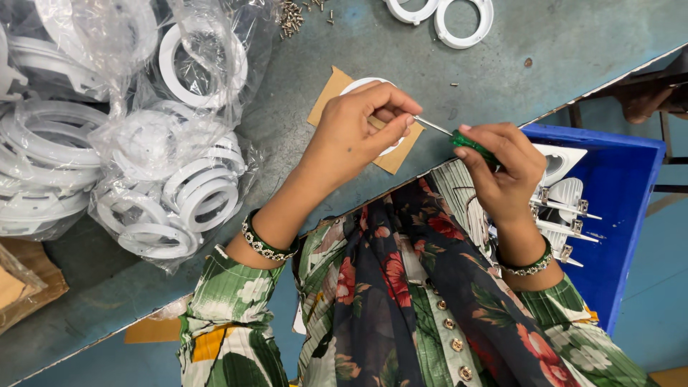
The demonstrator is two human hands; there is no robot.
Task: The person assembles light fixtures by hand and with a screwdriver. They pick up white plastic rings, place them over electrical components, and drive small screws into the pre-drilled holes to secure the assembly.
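My left hand [356, 131] rests over a white ring part [358, 85] that lies on a brown cardboard piece [332, 92]; its fingertips pinch near the metal tip of a screwdriver. My right hand [503, 166] grips the green handle of that screwdriver [469, 142], whose thin shaft points left toward my left fingers. Most of the white ring is hidden under my left hand. Both wrists wear beaded bangles.
Clear plastic bags full of white rings [136, 136] pile up at the left. A heap of small screws [290, 17] and two loose white rings [462, 20] lie at the top. A blue crate [623, 208] with white fittings stands at right. A cardboard box corner [25, 287] sits lower left.
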